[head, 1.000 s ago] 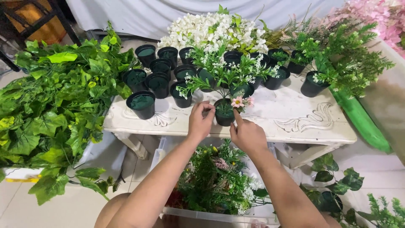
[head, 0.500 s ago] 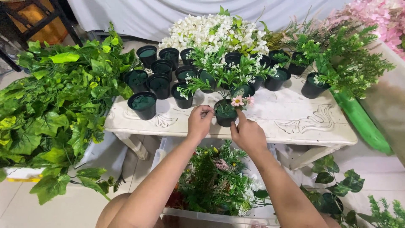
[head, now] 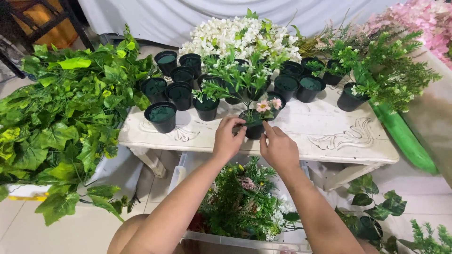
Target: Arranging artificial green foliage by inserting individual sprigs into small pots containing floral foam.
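Here your left hand (head: 228, 140) and right hand (head: 278, 146) sit close together, fingers seemingly cupping either side of the small black pot (head: 254, 127) with pink flowers (head: 268, 105), which stands near the front edge of the white table (head: 329, 136).

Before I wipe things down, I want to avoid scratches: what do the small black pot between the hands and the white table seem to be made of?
The black pot looks like thin moulded plastic with a dull sheen and a smooth rim. The white table appears to be painted wood, matte, with carved scrollwork and slightly worn paint; the paint hides the material beneath.
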